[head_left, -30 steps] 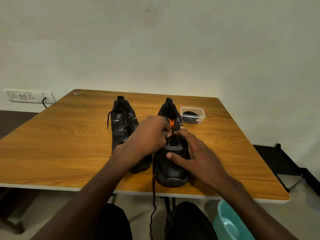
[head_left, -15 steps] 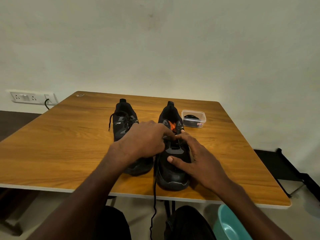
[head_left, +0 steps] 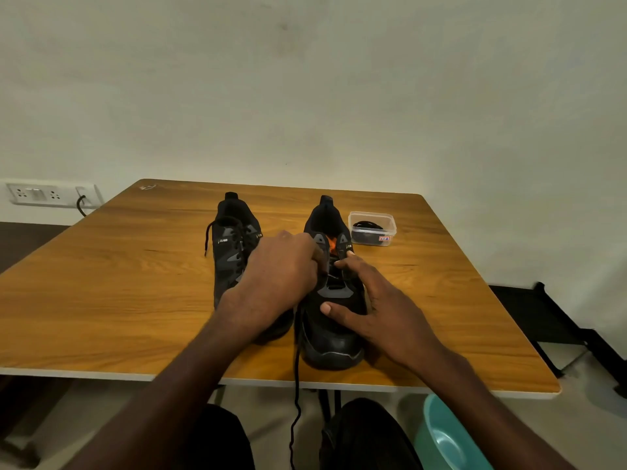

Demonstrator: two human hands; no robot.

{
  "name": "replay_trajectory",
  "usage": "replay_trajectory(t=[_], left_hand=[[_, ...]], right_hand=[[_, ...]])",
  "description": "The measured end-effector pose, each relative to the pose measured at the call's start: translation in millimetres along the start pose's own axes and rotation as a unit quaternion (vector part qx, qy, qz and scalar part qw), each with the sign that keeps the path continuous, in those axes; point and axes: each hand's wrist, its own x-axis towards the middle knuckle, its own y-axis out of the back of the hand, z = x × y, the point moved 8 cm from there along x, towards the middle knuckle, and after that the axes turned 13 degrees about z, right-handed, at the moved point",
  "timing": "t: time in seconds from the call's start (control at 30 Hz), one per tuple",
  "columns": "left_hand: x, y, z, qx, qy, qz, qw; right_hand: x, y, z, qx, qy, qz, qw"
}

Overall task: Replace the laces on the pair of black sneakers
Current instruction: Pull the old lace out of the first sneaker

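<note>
On the wooden table (head_left: 101,300), your left hand (head_left: 278,276) pinches the lace (head_left: 297,368) at the right sneaker (head_left: 334,320), and your right hand (head_left: 376,310) lies open on it. The left sneaker (head_left: 234,245) sits beside.

On the desk (head_left: 118,300) stand two sneakers; the left hand (head_left: 283,274) pinches at the right sneaker (head_left: 334,334), the right hand (head_left: 376,310) rests on it.

Two sneakers (head_left: 234,245) (head_left: 334,320), one container (head_left: 372,228), two hands (head_left: 281,276) (head_left: 380,310)

A teal tub (head_left: 451,439) sits below the wooden table (head_left: 101,283).
</note>
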Motion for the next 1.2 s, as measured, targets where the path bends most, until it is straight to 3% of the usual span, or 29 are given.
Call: replay_trajectory(t=[0.2,0.47,0.6,0.7,0.87,1.03,1.1,1.2], left_hand=[[-4.4,12.1,-7.9,0.011,0.027,-0.055,0.998],[-11.7,19.1,1.0,0.169,-0.031,-0.073,0.982],[-2.7,8.0,6.0,0.052,-0.066,-0.058,0.995],[-5.0,-13.6,3.7,-0.048,-0.062,-0.132,0.988],[-4.7,-29.1,-9.1,-0.076,-0.044,-0.158,0.983],[-2.7,-31.7,-17.4,-0.101,-0.045,-0.148,0.983],[-1.1,-32.4,-20.4,-0.109,-0.04,-0.147,0.982],[0.0,-32.4,-21.8,-0.12,-0.042,-0.157,0.979]], right_hand=[[-0.1,-0.3,-1.1,0.007,-0.006,-0.002,1.0],[7.0,0.1,-5.3,-0.096,0.026,-0.009,0.995],[18.1,9.7,-17.8,-0.073,0.021,0.034,0.996],[26.9,8.9,-29.4,-0.12,0.038,0.051,0.991],[35.3,1.4,-35.3,-0.152,0.03,0.067,0.986],[18.6,3.1,-23.2,0.002,-0.061,0.152,0.986],[10.1,10.7,-5.3,0.151,-0.186,0.2,0.95],[-7.5,5.0,10.5,0.404,-0.375,0.201,0.81]])
